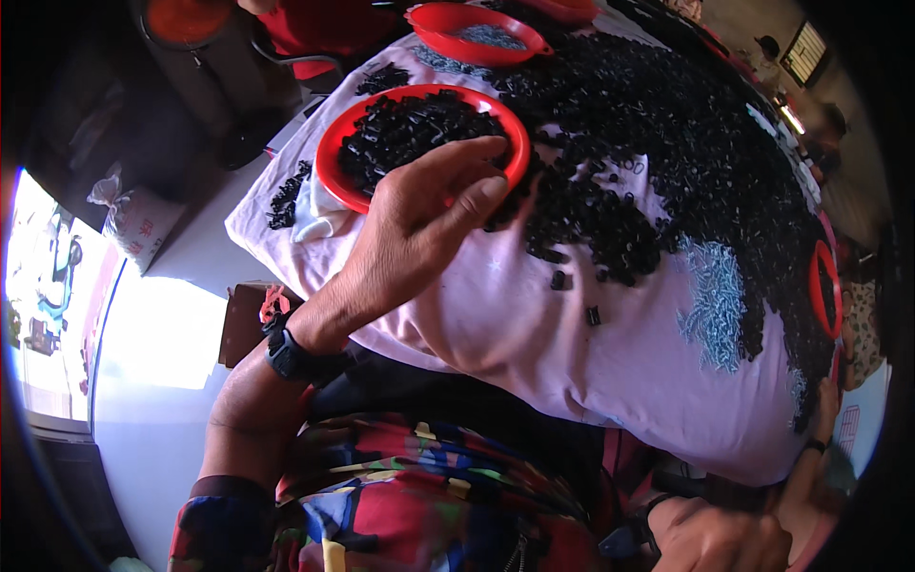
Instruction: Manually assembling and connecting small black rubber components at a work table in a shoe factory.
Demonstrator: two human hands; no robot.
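Observation:
My left hand (424, 214), with a black watch on its wrist, reaches over the near right side of a red plastic bowl (329, 157). Its thumb and forefinger are apart, and nothing shows between them; the other fingers are partly hidden. Small black plastic pieces (410, 133) fill much of the bowl. My right hand (720, 539) is low at the right, away from the table, with its back up. Its fingers bend downward out of sight, so what they hold, if anything, is hidden. A dark band circles that wrist.
A pink cloth (477, 310) covers the table. Black pieces (658, 114) heap across its right side, beside pale blue-grey screw-like pieces (715, 305). Another red bowl (443, 29) stands farther back. Another person's arm (810, 458) reaches the right edge. An open box (248, 319) is at left.

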